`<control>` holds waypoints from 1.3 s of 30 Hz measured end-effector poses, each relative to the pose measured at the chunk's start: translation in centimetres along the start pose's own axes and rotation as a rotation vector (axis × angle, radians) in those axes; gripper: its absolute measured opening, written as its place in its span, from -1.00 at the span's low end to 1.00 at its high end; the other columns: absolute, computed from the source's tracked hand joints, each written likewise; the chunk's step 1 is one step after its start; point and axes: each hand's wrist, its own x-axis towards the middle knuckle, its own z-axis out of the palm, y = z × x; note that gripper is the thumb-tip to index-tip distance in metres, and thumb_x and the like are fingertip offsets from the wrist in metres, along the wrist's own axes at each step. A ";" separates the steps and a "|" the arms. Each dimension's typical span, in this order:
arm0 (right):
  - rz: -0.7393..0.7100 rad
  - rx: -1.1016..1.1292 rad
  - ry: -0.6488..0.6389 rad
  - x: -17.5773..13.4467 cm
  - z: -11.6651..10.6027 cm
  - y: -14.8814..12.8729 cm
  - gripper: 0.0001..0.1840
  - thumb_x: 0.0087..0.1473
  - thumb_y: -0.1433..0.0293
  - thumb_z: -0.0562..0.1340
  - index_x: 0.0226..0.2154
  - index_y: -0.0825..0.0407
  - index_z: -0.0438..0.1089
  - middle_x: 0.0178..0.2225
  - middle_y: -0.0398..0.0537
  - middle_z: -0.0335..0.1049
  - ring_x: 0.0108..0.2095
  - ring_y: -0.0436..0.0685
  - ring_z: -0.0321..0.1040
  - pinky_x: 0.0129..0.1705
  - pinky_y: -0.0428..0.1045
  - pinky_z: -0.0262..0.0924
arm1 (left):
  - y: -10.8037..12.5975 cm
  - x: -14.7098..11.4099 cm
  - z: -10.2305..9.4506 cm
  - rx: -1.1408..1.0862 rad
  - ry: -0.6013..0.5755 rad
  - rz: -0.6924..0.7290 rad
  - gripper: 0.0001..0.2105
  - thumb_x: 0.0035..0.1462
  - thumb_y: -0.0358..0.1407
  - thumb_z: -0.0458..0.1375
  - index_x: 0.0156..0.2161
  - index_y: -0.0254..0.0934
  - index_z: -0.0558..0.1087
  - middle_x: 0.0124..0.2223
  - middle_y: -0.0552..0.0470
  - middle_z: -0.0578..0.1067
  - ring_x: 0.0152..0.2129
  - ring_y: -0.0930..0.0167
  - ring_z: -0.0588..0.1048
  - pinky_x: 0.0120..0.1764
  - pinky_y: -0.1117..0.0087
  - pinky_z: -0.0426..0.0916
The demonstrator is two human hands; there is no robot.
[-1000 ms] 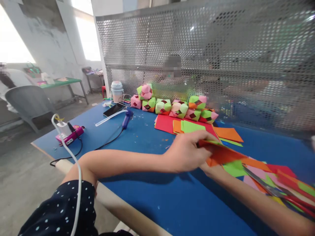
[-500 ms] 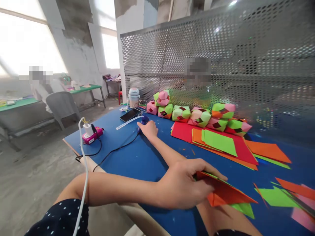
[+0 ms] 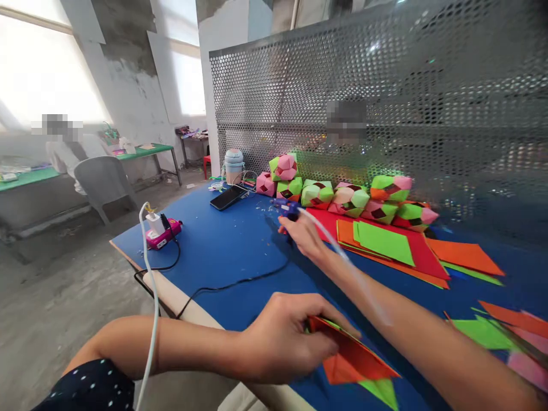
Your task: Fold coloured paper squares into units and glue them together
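Note:
My left hand (image 3: 286, 339) is closed around folded orange and green paper (image 3: 353, 357), low over the near side of the table. Farther out, my right hand (image 3: 302, 231) grips a blue glue gun (image 3: 286, 209) by its handle, raised a little off the tabletop. A long translucent glue stick (image 3: 342, 251) juts from the gun's rear and runs back above my right forearm. The gun's nozzle points left, and its black cord (image 3: 240, 282) trails over the table. My palm hides part of the handle.
Folded paper shapes (image 3: 317, 194) in pink, green and orange line the perforated metal screen (image 3: 299, 103). Before them lie stacked paper sheets (image 3: 385, 242). A phone (image 3: 226, 198), bottle (image 3: 234, 165) and pink power strip (image 3: 164, 234) are left. Paper pieces (image 3: 483, 332) lie right.
My right hand has lifted the glue gun and brought it rightward, swinging the glue stick round to the right. My left hand has shifted left and slightly down with the folded paper.

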 end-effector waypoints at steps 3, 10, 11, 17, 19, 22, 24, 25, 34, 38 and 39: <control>0.086 -0.016 0.006 -3.1 -4.3 -0.3 -0.64 0.11 0.22 0.11 -0.55 0.13 0.35 -0.62 -0.14 0.31 -0.60 -0.01 0.25 -0.54 -0.08 0.18 | -0.2 0.6 -2.0 0.070 0.073 -0.084 -0.75 -0.13 -0.57 0.04 -0.34 -0.34 0.50 -0.31 -0.01 0.56 -0.37 0.42 0.50 -0.32 0.48 0.37; 0.193 -0.098 -0.007 -10.5 -11.5 -3.3 -0.57 0.02 0.13 0.16 -0.72 0.03 0.21 -0.72 -0.17 0.20 -0.65 -0.01 0.13 -0.57 -0.07 0.02 | -2.4 5.8 -5.5 0.114 0.275 -0.229 -0.99 -0.12 -0.43 0.11 -0.48 -0.32 0.37 -0.55 0.17 0.37 -0.61 0.56 0.31 -0.55 0.56 0.17; 0.217 -0.102 -0.014 -11.3 -12.0 -3.9 -0.61 0.02 0.12 0.16 -0.65 0.03 0.25 -0.71 -0.19 0.19 -0.64 0.00 0.13 -0.57 -0.06 0.03 | -2.8 6.6 -5.6 0.128 0.300 -0.243 -0.99 -0.14 -0.43 0.12 -0.51 -0.33 0.36 -0.55 0.17 0.36 -0.62 0.57 0.30 -0.55 0.56 0.17; 0.266 -0.223 -0.006 -14.3 -13.4 -6.3 -0.63 0.03 0.05 0.09 -0.39 -0.01 0.37 -0.66 -0.17 0.21 -0.60 0.06 0.20 -0.56 -0.04 0.11 | -5.4 9.7 -4.0 0.146 0.246 -0.294 -0.96 -0.18 -0.48 0.09 -0.53 -0.34 0.33 -0.58 0.12 0.37 -0.65 0.55 0.30 -0.59 0.55 0.15; 0.265 -0.288 -0.003 -14.8 -13.2 -6.4 -0.65 0.01 0.05 0.11 -0.42 -0.02 0.34 -0.68 -0.18 0.21 -0.63 0.07 0.19 -0.61 -0.04 0.09 | -6.1 10.3 -3.3 0.161 0.217 -0.291 -0.95 -0.19 -0.50 0.08 -0.52 -0.34 0.34 -0.58 0.12 0.37 -0.66 0.55 0.29 -0.60 0.55 0.15; 0.167 -0.304 -0.016 -15.1 -12.5 -6.0 -0.75 0.02 0.12 0.14 -0.44 -0.05 0.28 -0.64 -0.19 0.27 -0.64 0.04 0.18 -0.62 -0.07 0.10 | -7.0 10.8 -2.8 0.195 0.180 -0.283 -0.93 -0.20 -0.50 0.08 -0.50 -0.36 0.37 -0.59 0.12 0.37 -0.66 0.55 0.29 -0.60 0.56 0.15; 0.119 -0.292 -0.015 -15.1 -12.0 -5.7 -0.79 0.01 0.17 0.15 -0.45 -0.05 0.26 -0.60 -0.19 0.30 -0.62 0.03 0.19 -0.59 -0.08 0.14 | -7.5 11.0 -2.7 0.221 0.163 -0.279 -0.92 -0.22 -0.50 0.09 -0.50 -0.36 0.38 -0.58 0.12 0.38 -0.65 0.55 0.30 -0.60 0.56 0.16; 0.121 -0.282 -0.002 -15.0 -11.8 -5.5 -0.80 0.01 0.18 0.16 -0.45 -0.05 0.26 -0.60 -0.20 0.31 -0.62 0.02 0.20 -0.58 -0.08 0.15 | -7.7 11.1 -2.7 0.233 0.158 -0.277 -0.92 -0.22 -0.50 0.09 -0.50 -0.36 0.38 -0.58 0.12 0.38 -0.64 0.54 0.31 -0.60 0.56 0.16; 0.312 -0.181 0.177 -13.8 -11.0 -5.4 -0.72 -0.03 0.16 0.18 -0.42 0.05 0.38 -0.45 -0.09 0.45 -0.40 0.13 0.39 -0.31 -0.01 0.25 | -7.6 10.5 -1.5 0.269 0.155 -0.234 -0.82 -0.20 -0.46 0.10 -0.37 -0.32 0.35 -0.48 0.12 0.41 -0.60 0.53 0.33 -0.58 0.55 0.19; 0.290 -0.100 0.194 -14.0 -10.5 -5.7 -0.78 -0.05 0.25 0.20 -0.40 0.06 0.37 -0.42 -0.06 0.44 -0.39 0.12 0.39 -0.30 -0.02 0.27 | -7.3 9.7 -0.4 0.197 0.133 -0.230 -0.88 -0.15 -0.43 0.09 -0.40 -0.32 0.38 -0.47 0.11 0.41 -0.59 0.53 0.34 -0.55 0.54 0.23; 0.277 -0.097 0.210 -14.1 -10.4 -5.7 -0.80 -0.04 0.27 0.19 -0.39 0.06 0.37 -0.42 -0.06 0.44 -0.39 0.12 0.39 -0.29 -0.01 0.28 | -7.2 9.4 -0.1 0.173 0.128 -0.237 -0.88 -0.14 -0.42 0.09 -0.39 -0.33 0.39 -0.47 0.11 0.41 -0.58 0.52 0.34 -0.54 0.53 0.24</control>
